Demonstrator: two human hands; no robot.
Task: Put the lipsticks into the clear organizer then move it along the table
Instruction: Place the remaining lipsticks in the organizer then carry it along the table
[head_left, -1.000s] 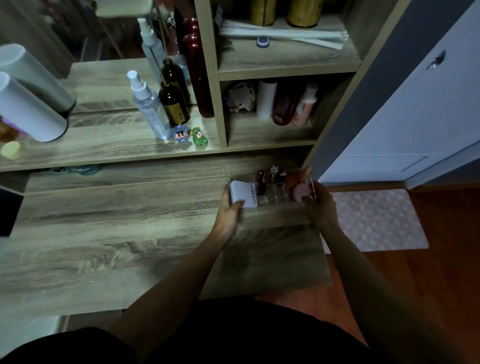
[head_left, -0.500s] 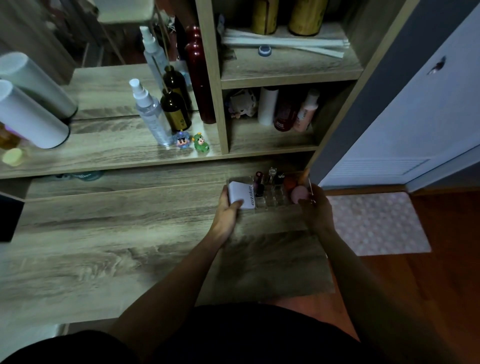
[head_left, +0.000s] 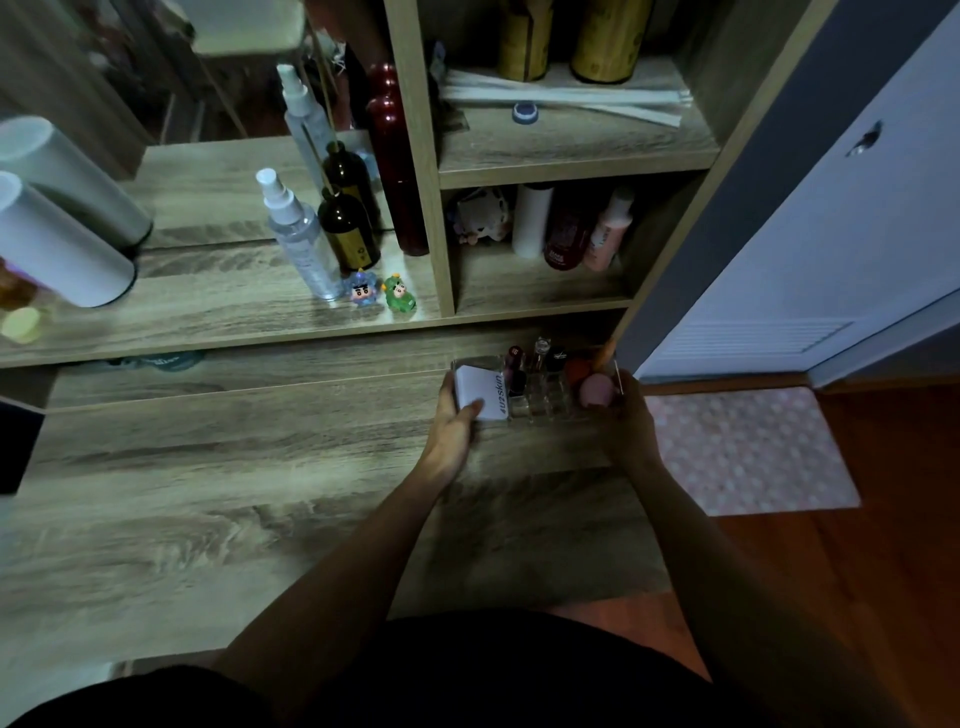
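Note:
The clear organizer (head_left: 543, 402) sits at the far right of the wooden table (head_left: 208, 493), close to the back ledge. Several lipsticks (head_left: 515, 364) stand upright in its middle slots. A white box (head_left: 480, 388) fills its left end, and a pink sponge (head_left: 596, 391) with an orange one behind it fills its right end. My left hand (head_left: 451, 426) grips the organizer's left end, thumb on the white box. My right hand (head_left: 626, 421) grips the right end.
A spray bottle (head_left: 301, 239), a dark bottle (head_left: 349, 231) and two small figurines (head_left: 382, 296) stand on the raised shelf behind. Shelf cubbies hold bottles (head_left: 566, 228). Two white cylinders (head_left: 57, 249) lie far left. The table's right edge drops to a pink mat (head_left: 748, 452).
Both hands have slid the organizer a little farther back towards the ledge. The grip is unchanged.

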